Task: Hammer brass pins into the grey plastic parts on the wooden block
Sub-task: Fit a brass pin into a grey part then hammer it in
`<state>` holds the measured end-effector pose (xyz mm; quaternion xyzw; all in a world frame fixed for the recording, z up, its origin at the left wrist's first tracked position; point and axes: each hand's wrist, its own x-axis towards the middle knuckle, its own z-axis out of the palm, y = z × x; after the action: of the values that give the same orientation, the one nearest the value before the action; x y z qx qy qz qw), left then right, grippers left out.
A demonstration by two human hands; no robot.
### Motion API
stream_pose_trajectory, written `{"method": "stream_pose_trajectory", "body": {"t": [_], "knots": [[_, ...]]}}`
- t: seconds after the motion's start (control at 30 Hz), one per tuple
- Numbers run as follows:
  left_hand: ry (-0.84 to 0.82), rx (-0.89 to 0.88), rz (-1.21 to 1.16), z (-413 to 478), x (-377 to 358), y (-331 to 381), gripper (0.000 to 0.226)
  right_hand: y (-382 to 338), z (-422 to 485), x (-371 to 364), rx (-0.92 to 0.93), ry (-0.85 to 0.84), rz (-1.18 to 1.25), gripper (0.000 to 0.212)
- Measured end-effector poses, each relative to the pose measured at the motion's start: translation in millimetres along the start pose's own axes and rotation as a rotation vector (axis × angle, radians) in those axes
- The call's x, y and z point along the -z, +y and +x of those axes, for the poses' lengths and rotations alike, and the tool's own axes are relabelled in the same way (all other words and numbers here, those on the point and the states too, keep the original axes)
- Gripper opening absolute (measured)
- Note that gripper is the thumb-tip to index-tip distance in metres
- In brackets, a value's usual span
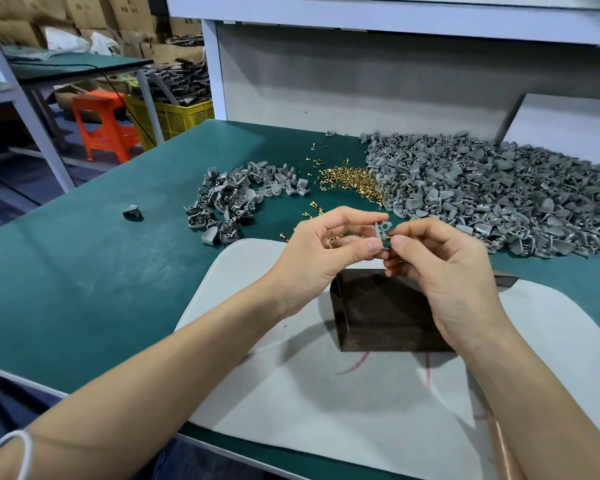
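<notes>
- Green mat (pixel 84 271) carries the wooden block (pixel 388 313).
- Above the block, left hand (pixel 312 251) pinches a grey plastic part (pixel 381 232); right hand (pixel 440 268) pinches a brass pin (pixel 389 238) against it.
- Beyond the block: pin heap (pixel 354 180), parts pile (pixel 499 202).

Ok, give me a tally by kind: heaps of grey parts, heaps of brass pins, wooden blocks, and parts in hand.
Grey-part heaps: 2, small heap, large heap
Brass-pin heap: 1
Wooden block: 1
Held grey part, in left hand: 1
Total: 5
</notes>
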<state>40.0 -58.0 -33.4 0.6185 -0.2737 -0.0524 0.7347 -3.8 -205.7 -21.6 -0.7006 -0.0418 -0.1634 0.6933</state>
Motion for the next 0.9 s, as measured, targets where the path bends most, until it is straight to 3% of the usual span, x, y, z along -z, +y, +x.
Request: {"method": "stream_pose_trajectory", "body": {"t": [0.53,0.67,0.8,0.87,0.9], "knots": [[0.018,0.003,-0.031,-0.2,-1.1,-0.3,0.019,-2.5,0.2,1.3,0.093,0.014,-0.136,0.017],[-0.009,-0.011,0.021,-0.8,-0.3,1.2,0.018,-3.8,12.6,24.5,0.117,0.197,-0.228,0.021],[-0.051,-0.016,0.139,-2.7,0.0,1.2,0.016,2.6,26.4,73.1,0.006,0.397,-0.57,0.017],[-0.081,-0.015,0.194,-2.7,0.4,-1.8,0.014,6.4,25.2,92.6,-0.12,0.412,-0.774,0.009],[-0.101,-0.006,0.223,-2.7,0.0,-3.7,0.012,7.9,23.1,99.2,-0.211,0.383,-0.857,0.017]]}}
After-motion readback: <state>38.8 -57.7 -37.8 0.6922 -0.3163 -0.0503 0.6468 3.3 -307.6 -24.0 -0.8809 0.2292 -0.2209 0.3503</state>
